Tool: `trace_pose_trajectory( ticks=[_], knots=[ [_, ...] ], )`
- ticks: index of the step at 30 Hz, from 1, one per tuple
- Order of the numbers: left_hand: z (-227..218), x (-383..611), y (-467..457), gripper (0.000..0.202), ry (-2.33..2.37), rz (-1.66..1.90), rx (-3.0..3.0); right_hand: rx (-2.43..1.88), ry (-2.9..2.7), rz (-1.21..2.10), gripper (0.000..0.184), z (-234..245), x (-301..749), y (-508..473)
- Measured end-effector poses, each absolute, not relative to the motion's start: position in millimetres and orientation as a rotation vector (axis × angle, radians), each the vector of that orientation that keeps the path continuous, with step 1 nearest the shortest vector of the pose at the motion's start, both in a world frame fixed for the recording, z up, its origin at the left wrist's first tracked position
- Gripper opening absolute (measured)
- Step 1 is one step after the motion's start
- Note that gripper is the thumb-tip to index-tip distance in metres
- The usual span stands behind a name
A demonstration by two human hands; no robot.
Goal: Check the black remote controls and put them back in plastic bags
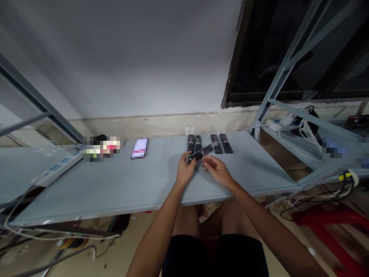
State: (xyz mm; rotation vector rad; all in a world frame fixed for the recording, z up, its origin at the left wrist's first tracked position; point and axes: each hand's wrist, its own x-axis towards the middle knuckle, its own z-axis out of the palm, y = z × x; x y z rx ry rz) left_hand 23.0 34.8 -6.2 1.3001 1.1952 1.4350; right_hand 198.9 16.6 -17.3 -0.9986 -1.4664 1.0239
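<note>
A long black remote control [204,152] with a small pale mark is held at a slant above the table. My left hand [186,166] is closed around its lower left end, thumb on top. Beside it, my right hand [217,169] is close to the remote's underside, fingers loosely curled and slightly apart; nothing shows between them. Behind the hands lie more black remotes in clear plastic wrapping: a left pair [190,142], partly covered by the held one, and a right pair [225,143].
The blue-grey table [121,184] runs along a wall. A phone [140,148] with a lit screen lies left of the hands, and a blurred-out pile [102,147] farther left. A white power strip [59,168] lines the left edge. Cables and a red stool [325,217] are at right.
</note>
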Motion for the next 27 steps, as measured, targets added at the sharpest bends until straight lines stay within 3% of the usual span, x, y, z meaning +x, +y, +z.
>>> trace_pose_trajectory(
  ticks=[4,8,15,19,27],
  knots=[
    [9,10,29,0.044,1.202,1.603,1.204,-1.094,-1.010,1.073,0.055,-17,202,24],
    [38,-2,25,0.059,1.123,1.648,1.258,-1.044,-0.825,1.159,0.069,-12,203,24],
    [76,12,35,0.065,1.085,1.524,1.483,-0.879,-0.689,1.512,0.033,-2,215,26],
    [87,22,41,0.061,1.124,1.456,1.557,-0.864,-0.745,1.647,0.031,-2,221,23],
    [108,7,39,0.053,1.194,1.581,1.327,-0.907,-0.800,1.587,0.035,-1,220,19]
  ],
)
